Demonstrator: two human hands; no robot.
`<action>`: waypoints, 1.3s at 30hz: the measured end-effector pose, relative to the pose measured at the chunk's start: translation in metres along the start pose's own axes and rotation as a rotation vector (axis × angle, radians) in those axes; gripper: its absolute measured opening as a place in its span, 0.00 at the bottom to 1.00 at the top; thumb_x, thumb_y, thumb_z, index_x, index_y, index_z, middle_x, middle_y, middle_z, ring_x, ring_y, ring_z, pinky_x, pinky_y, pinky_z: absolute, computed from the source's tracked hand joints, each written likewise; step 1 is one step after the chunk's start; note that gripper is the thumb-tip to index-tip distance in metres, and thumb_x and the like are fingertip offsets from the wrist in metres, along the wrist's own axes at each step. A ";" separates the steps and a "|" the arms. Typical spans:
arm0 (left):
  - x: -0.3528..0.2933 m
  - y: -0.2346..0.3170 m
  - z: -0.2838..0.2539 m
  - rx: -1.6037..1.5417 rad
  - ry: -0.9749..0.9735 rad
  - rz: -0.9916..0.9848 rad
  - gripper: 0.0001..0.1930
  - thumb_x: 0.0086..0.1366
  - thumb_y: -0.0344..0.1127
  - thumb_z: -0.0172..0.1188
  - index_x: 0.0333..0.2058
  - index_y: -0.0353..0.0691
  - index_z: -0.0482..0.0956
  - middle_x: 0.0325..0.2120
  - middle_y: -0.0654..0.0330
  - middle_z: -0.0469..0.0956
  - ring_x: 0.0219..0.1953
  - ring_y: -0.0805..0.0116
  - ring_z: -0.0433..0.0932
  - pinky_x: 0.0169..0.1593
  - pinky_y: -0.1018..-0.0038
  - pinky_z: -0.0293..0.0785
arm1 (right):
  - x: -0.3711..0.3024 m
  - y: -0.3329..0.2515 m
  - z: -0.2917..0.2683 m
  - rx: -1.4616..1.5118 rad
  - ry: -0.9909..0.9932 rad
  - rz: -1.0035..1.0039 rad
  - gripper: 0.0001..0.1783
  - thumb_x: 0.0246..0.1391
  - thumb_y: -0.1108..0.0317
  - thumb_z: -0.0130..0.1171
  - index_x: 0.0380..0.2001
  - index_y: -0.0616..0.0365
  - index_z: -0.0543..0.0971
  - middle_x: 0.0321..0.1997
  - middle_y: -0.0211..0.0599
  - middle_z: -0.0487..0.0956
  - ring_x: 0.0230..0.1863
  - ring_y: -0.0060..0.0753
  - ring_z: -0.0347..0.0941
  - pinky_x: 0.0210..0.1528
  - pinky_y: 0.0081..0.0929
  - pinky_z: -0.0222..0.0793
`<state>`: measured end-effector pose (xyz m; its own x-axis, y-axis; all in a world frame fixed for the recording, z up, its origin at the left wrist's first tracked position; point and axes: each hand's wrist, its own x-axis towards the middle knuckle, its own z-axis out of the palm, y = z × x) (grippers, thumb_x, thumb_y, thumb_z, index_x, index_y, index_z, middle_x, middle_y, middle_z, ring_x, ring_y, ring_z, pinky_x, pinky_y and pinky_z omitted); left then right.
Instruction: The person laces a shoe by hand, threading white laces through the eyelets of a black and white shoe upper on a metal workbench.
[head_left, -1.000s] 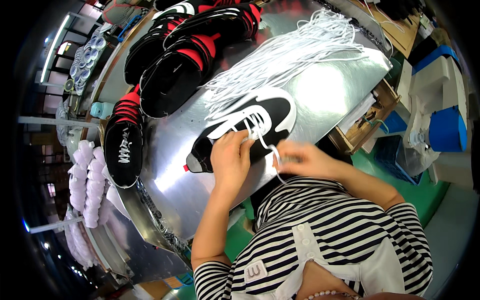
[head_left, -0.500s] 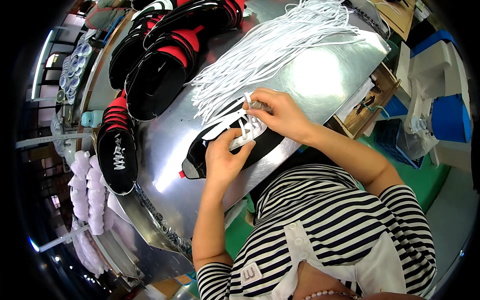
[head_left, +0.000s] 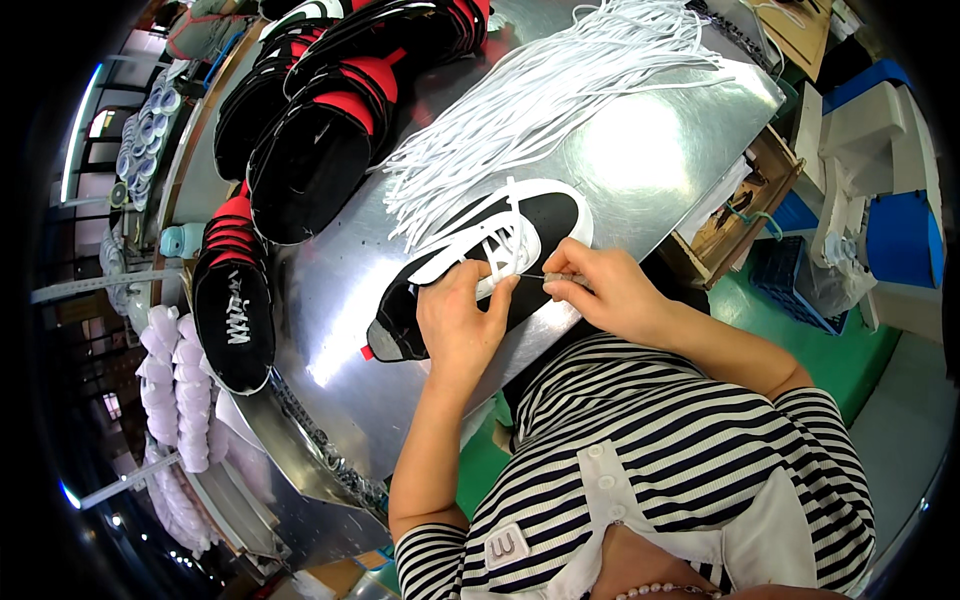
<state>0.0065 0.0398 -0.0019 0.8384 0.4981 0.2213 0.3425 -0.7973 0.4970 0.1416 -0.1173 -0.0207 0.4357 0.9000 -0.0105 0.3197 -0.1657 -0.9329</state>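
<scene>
A black shoe upper with white trim and a red heel tab lies on the metal table, partly laced with a white shoelace. My left hand pinches the upper at its lacing area, thumb and fingers closed on the near edge. On the near side of the shoe, my right hand grips the wrapped handle of a thin hook tool. Its slim metal shaft points left to the eyelets by my left thumb. The hook's tip is too small to make out.
A spread bundle of white laces lies just beyond the shoe. Stacked black and red uppers stand at the far left, with a single black upper nearer. A wooden drawer sticks out at the table's right edge.
My right hand has come from over the lacing down to the near side of the shoe, bringing the hook tool along. The white toe trim is now uncovered. My left hand keeps its hold.
</scene>
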 end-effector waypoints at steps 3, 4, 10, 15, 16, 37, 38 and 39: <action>0.000 0.000 -0.001 0.000 -0.008 0.015 0.13 0.53 0.39 0.70 0.28 0.36 0.79 0.21 0.54 0.76 0.22 0.56 0.75 0.28 0.66 0.68 | 0.002 0.000 0.002 0.000 -0.010 0.032 0.10 0.60 0.68 0.58 0.37 0.64 0.73 0.29 0.44 0.82 0.30 0.37 0.80 0.34 0.28 0.72; -0.001 0.000 -0.001 0.001 -0.008 0.024 0.13 0.53 0.39 0.70 0.27 0.36 0.78 0.20 0.54 0.76 0.22 0.57 0.75 0.28 0.66 0.68 | 0.003 0.001 0.002 0.003 -0.011 0.036 0.10 0.60 0.68 0.59 0.37 0.64 0.73 0.28 0.44 0.82 0.30 0.37 0.80 0.33 0.28 0.72; -0.005 0.001 0.001 -0.081 -0.054 0.012 0.12 0.53 0.36 0.71 0.28 0.36 0.77 0.22 0.53 0.76 0.23 0.56 0.75 0.28 0.66 0.68 | 0.008 0.001 0.010 0.215 -0.054 0.180 0.12 0.59 0.66 0.58 0.38 0.62 0.69 0.27 0.43 0.81 0.27 0.44 0.78 0.31 0.35 0.71; -0.020 0.009 0.003 -0.124 -0.048 0.028 0.10 0.55 0.33 0.69 0.29 0.35 0.77 0.25 0.53 0.76 0.26 0.55 0.75 0.30 0.65 0.69 | 0.015 -0.001 0.034 0.332 0.002 0.239 0.12 0.61 0.66 0.55 0.37 0.61 0.65 0.25 0.40 0.80 0.28 0.40 0.78 0.32 0.32 0.70; -0.020 0.011 0.001 -0.103 -0.068 -0.009 0.10 0.55 0.33 0.69 0.30 0.35 0.77 0.25 0.53 0.76 0.27 0.55 0.75 0.31 0.65 0.69 | 0.017 -0.001 0.032 0.306 -0.008 0.231 0.12 0.61 0.65 0.55 0.37 0.61 0.65 0.26 0.41 0.79 0.28 0.41 0.78 0.33 0.32 0.70; -0.035 0.000 -0.005 0.176 0.206 0.342 0.09 0.50 0.31 0.69 0.29 0.42 0.78 0.20 0.62 0.70 0.25 0.63 0.70 0.31 0.67 0.59 | 0.060 -0.043 0.005 -0.479 -0.380 -0.140 0.11 0.51 0.68 0.63 0.39 0.54 0.79 0.28 0.37 0.82 0.33 0.39 0.80 0.34 0.38 0.71; -0.034 0.001 -0.006 0.158 0.193 0.344 0.09 0.50 0.31 0.69 0.29 0.42 0.78 0.20 0.62 0.70 0.25 0.63 0.70 0.31 0.67 0.59 | 0.061 -0.040 0.004 -0.419 -0.367 -0.098 0.11 0.50 0.68 0.63 0.38 0.54 0.79 0.29 0.36 0.83 0.34 0.39 0.80 0.35 0.37 0.71; -0.034 0.001 -0.006 0.143 0.173 0.342 0.09 0.50 0.31 0.69 0.29 0.42 0.78 0.20 0.63 0.70 0.25 0.63 0.70 0.32 0.67 0.58 | 0.061 -0.037 0.005 -0.353 -0.358 -0.055 0.10 0.50 0.68 0.63 0.38 0.53 0.79 0.30 0.36 0.83 0.34 0.39 0.81 0.35 0.36 0.72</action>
<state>-0.0247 0.0241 -0.0040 0.8344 0.2365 0.4979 0.1222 -0.9602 0.2513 0.1518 -0.0544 0.0114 0.1143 0.9828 -0.1449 0.6257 -0.1846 -0.7579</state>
